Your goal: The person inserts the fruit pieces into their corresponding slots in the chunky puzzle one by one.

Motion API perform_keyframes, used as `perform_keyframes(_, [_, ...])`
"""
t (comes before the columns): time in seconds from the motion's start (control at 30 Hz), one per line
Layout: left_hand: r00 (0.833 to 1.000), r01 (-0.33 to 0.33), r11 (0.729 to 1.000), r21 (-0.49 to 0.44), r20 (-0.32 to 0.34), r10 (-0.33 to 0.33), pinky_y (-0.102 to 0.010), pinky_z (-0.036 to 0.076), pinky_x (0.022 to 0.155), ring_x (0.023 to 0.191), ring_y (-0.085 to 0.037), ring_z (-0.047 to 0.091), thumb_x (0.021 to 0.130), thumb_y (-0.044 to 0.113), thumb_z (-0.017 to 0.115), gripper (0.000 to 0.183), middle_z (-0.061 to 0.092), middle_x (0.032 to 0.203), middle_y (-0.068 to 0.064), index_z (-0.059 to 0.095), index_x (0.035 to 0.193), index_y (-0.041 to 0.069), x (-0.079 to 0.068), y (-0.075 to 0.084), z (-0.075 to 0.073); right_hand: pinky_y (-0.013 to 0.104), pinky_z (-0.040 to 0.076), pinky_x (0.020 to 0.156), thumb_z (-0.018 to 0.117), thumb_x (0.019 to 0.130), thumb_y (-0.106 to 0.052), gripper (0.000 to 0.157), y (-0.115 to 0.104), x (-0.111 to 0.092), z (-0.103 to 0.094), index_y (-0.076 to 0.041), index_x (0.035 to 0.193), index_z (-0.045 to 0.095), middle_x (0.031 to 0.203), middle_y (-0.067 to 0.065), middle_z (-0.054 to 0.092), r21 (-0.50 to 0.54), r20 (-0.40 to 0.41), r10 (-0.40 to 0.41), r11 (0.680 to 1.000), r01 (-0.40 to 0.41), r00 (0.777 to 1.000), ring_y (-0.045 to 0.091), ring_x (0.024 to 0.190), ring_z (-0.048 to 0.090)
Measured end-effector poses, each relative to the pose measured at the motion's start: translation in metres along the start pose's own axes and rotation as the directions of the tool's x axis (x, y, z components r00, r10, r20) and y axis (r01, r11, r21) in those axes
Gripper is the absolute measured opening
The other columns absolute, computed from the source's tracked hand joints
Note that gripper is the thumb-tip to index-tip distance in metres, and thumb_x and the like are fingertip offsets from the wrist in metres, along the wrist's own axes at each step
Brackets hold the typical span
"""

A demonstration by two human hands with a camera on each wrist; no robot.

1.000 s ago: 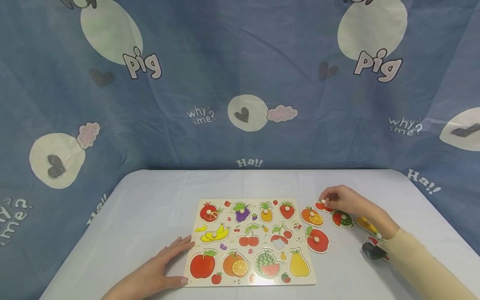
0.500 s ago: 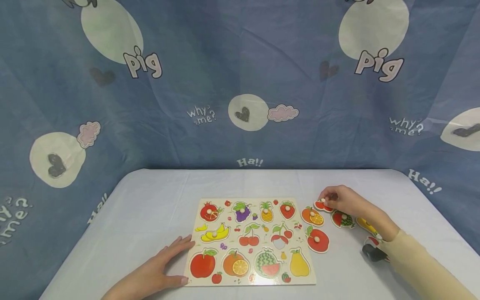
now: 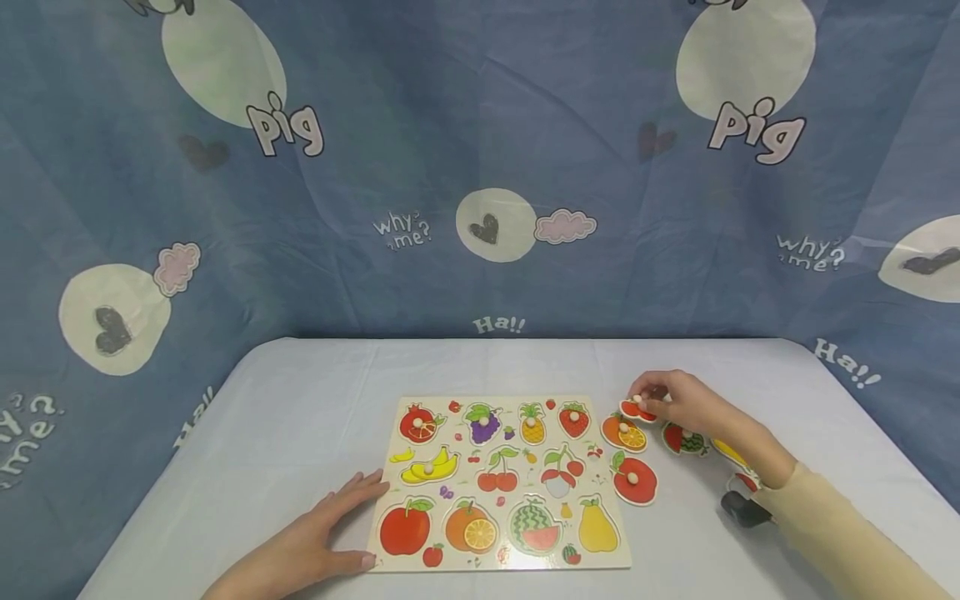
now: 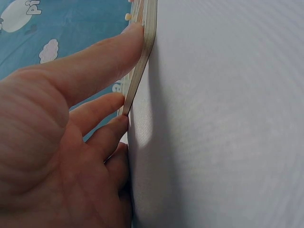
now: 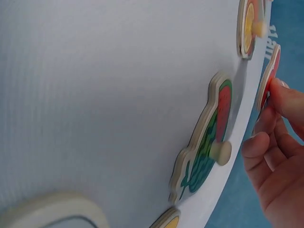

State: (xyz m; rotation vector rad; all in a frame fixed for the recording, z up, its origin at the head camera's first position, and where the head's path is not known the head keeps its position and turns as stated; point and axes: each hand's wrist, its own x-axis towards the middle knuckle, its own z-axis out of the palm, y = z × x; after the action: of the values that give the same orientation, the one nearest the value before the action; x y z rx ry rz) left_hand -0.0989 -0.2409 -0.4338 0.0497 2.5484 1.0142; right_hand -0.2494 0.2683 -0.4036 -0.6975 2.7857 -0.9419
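My left hand (image 3: 322, 529) lies along the left edge of the wooden fruit puzzle board (image 3: 465, 492). Its thumb (image 4: 111, 59) touches the board near the lower left corner, and its fingertips rest against the edge. With thumb and fingers, my right hand (image 3: 686, 400) pinches a red fruit puzzle piece (image 3: 637, 408), raised off the white table in the right wrist view. Below it lies the orange piece (image 3: 624, 432), which the held piece partly overlaps in the head view. Pomegranate, grape, pineapple, strawberry and banana pieces with knobs sit in the board; other recesses show printed fruit.
A watermelon piece (image 3: 682, 437) and a red apple-like piece (image 3: 634, 481) lie right of the board. Under the right forearm are a partly hidden yellow piece (image 3: 727, 451) and a black object (image 3: 744, 508) at the wrist. A blue printed cloth (image 3: 420, 283) hangs behind the table.
The right hand has moved slightly left with the red fruit piece, bringing it over the orange piece. The left hand and the board stay where they were.
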Motion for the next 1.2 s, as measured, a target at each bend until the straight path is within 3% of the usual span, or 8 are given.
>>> perform_keyframes(0.33, [1.0,-0.003,1.0,-0.006,0.0,0.003,-0.076,0.024,0.101,0.143,-0.039,0.026,0.064,0.047,0.087,0.092,0.032,0.158,-0.008,0.047,0.146,0.032,0.001,-0.001,0.0,0.028,0.052,0.069,0.066,0.093,-0.005,0.009,-0.012,-0.001,0.007,-0.012,0.099,0.069,0.085,-0.003,0.061,0.021,0.004,0.042,0.999,-0.043,0.999,0.02,0.083,0.056])
perform_keyframes(0.53, [1.0,0.003,1.0,-0.002,-0.003,-0.003,-0.074,0.029,0.101,0.142,-0.039,0.026,0.064,0.044,0.088,0.09,0.032,0.158,-0.008,0.048,0.145,0.032,0.002,-0.001,0.001,0.027,0.052,0.069,0.066,0.092,-0.001,0.012,-0.021,-0.005,0.013,-0.011,0.1,0.069,0.086,-0.004,0.061,0.004,-0.006,0.012,1.0,-0.012,1.0,0.018,0.083,0.056])
perform_keyframes(1.2, [1.0,-0.002,1.0,-0.009,0.003,0.002,-0.075,0.024,0.102,0.142,-0.039,0.025,0.065,0.04,0.088,0.09,0.031,0.158,-0.008,0.048,0.145,0.032,0.003,-0.001,0.0,0.026,0.049,0.059,0.069,0.092,-0.009,0.01,-0.049,-0.014,0.032,-0.014,0.101,0.069,0.086,-0.003,0.061,0.115,-0.029,-0.039,0.993,0.042,0.999,0.017,0.081,0.055])
